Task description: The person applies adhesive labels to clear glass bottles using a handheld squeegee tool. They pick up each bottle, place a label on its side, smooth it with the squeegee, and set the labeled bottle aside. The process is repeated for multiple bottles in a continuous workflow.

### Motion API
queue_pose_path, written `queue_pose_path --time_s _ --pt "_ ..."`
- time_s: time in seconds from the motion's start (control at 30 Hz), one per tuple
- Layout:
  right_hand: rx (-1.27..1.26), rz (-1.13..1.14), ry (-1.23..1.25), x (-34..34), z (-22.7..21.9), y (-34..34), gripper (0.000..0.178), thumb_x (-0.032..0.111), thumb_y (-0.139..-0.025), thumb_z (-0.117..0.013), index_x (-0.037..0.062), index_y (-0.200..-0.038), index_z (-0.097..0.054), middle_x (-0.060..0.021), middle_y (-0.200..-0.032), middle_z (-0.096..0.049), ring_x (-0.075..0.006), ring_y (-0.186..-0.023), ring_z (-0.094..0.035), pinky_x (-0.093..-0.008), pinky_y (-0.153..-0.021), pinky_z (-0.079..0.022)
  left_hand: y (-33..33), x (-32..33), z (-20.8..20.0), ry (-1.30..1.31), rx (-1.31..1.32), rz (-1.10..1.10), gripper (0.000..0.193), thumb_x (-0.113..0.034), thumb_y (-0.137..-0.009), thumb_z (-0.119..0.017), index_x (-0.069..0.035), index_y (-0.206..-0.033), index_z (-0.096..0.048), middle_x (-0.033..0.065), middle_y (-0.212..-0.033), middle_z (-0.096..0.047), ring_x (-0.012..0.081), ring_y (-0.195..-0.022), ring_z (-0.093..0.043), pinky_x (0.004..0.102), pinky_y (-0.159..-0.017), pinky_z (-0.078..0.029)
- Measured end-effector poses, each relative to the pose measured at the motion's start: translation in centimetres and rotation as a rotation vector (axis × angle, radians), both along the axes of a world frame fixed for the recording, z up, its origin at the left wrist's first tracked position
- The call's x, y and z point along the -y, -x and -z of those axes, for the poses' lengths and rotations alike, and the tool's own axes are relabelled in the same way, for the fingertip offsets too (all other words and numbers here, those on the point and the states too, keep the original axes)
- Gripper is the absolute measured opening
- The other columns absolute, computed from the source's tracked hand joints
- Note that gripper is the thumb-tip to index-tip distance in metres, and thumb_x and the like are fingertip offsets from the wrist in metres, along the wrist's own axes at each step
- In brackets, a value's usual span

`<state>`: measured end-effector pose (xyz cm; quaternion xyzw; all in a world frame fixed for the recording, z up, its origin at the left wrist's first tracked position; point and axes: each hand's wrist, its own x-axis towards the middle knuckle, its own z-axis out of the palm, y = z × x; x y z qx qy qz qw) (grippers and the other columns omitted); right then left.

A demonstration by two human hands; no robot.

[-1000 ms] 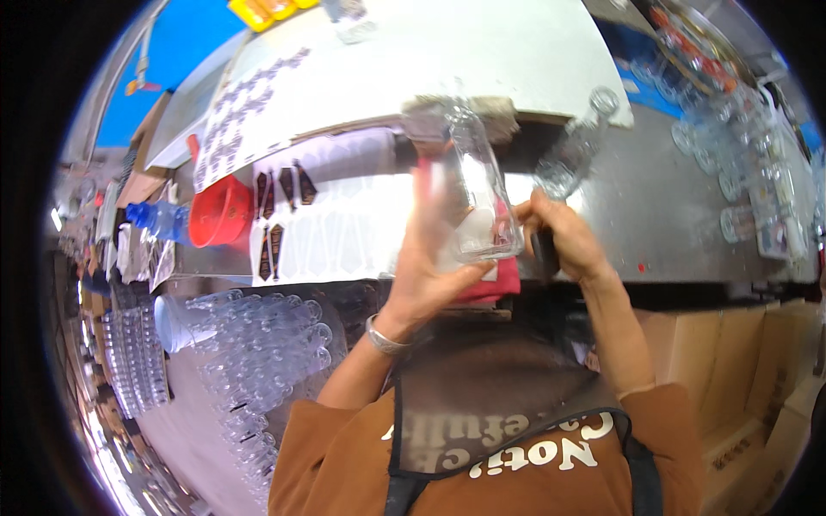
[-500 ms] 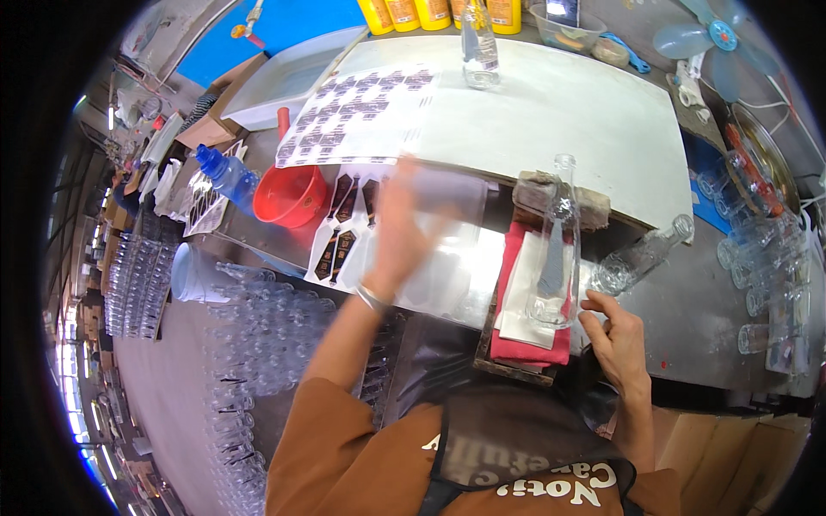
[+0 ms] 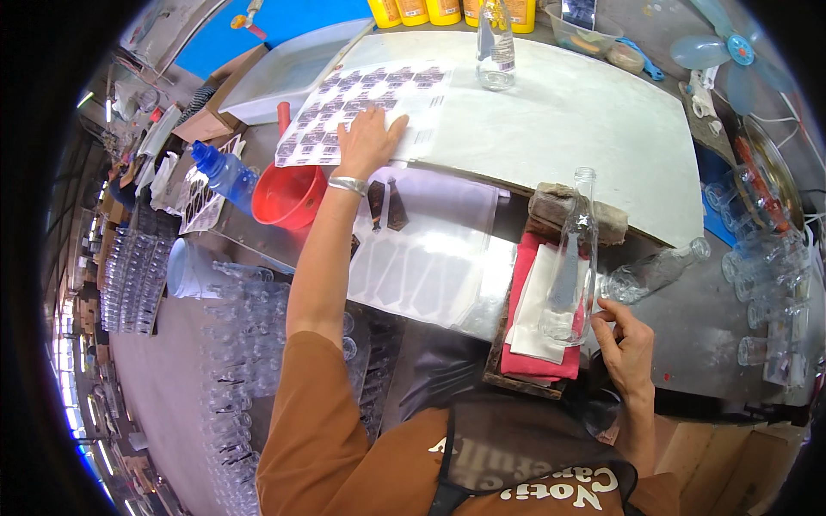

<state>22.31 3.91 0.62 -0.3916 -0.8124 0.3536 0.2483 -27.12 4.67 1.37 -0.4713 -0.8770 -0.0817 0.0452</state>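
My left hand (image 3: 372, 142) rests on a white sheet of small dark printed labels (image 3: 331, 103), fingers apart, with nothing held in view. Beneath that forearm lies a translucent sheet (image 3: 422, 249) with bottle-shaped outlines and a few black labels; the arm hides part of it. A clear glass bottle (image 3: 570, 275) lies in a wooden cradle, its neck on a worn padded block (image 3: 544, 211) and its body over white and red cloths (image 3: 542, 365). Beside the bottle's base is my right hand (image 3: 626, 344), fingers loosely bent and apart; whether they touch the glass is unclear.
Another bottle (image 3: 658, 271) lies tilted at right; one stands on the white board (image 3: 594, 112). At left are a red bucket (image 3: 288, 196), a blue-capped bottle (image 3: 225, 176) and crowded glass bottles (image 3: 249, 335). Glassware (image 3: 757, 267) lines the right. Yellow containers (image 3: 413, 12) stand behind.
My left hand has swung up and left from above the translucent sheet onto the printed label sheet. My right hand stays beside the bottle's base. The view has shifted slightly.
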Motion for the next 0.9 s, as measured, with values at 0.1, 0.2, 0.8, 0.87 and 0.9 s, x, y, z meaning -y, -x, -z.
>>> queue_pose_path --time_s 0.1,0.2,0.8,0.87,0.9 --pt "0.011 0.006 0.064 0.4 0.4 -0.8 0.046 0.012 -0.085 -0.075 -0.0017 -0.127 -0.062 -0.0107 -0.094 -0.074 -0.0131 -0.049 -0.051 -0.0283 -0.052 -0.044 -4.3 1.8 0.5 -0.089 -0.083 0.068 0.062 -0.051 -0.097 -0.054 -0.002 -0.135 -0.057 0.0191 -0.140 -0.056 0.0381 -0.133 -0.048 0.0611 -0.113 -0.027" --pt "-0.012 -0.029 0.142 1.1 0.5 -1.2 0.064 0.015 -0.083 -0.079 -0.0010 -0.139 -0.053 -0.0115 -0.105 -0.072 -0.0101 -0.049 -0.048 -0.0258 -0.051 -0.043 -7.4 5.0 1.0 -0.152 -0.116 0.177 0.064 -0.047 -0.093 -0.063 -0.001 -0.137 -0.055 0.0198 -0.143 -0.053 0.0376 -0.136 -0.045 0.0597 -0.114 -0.026" --pt "-0.025 -0.062 -0.135 2.3 2.7 0.5 0.073 0.010 -0.076 -0.075 0.0016 -0.143 -0.048 -0.0168 -0.101 -0.063 -0.0324 -0.068 -0.058 -0.0409 -0.065 -0.048 -8.5 7.5 2.3 -0.711 0.496 0.137 0.018 -0.015 -0.096 -0.069 -0.001 -0.105 -0.074 0.0028 -0.088 -0.075 0.0077 -0.071 -0.063 0.0229 -0.064 -0.049" --pt "0.002 -0.055 -0.114 2.6 2.3 0.7 0.072 0.012 -0.076 -0.077 0.0019 -0.142 -0.050 -0.0165 -0.103 -0.063 -0.0337 -0.075 -0.063 -0.0411 -0.068 -0.051 -13.0 7.3 0.3 -0.738 1.025 0.111 0.023 -0.016 -0.098 -0.068 0.003 -0.110 -0.072 0.0030 -0.095 -0.074 0.0062 -0.079 -0.063 0.0209 -0.070 -0.050" --pt "-0.004 -0.054 -0.127 2.6 2.3 0.8 0.073 0.012 -0.076 -0.078 0.0021 -0.142 -0.050 -0.0165 -0.103 -0.064 -0.0337 -0.077 -0.064 -0.0409 -0.069 -0.052 -16.4 6.9 -0.6 -0.761 0.909 0.254 0.024 -0.015 -0.097 -0.068 0.002 -0.115 -0.072 0.0069 -0.105 -0.075 0.0094 -0.093 -0.067 0.0242 -0.082 -0.052"
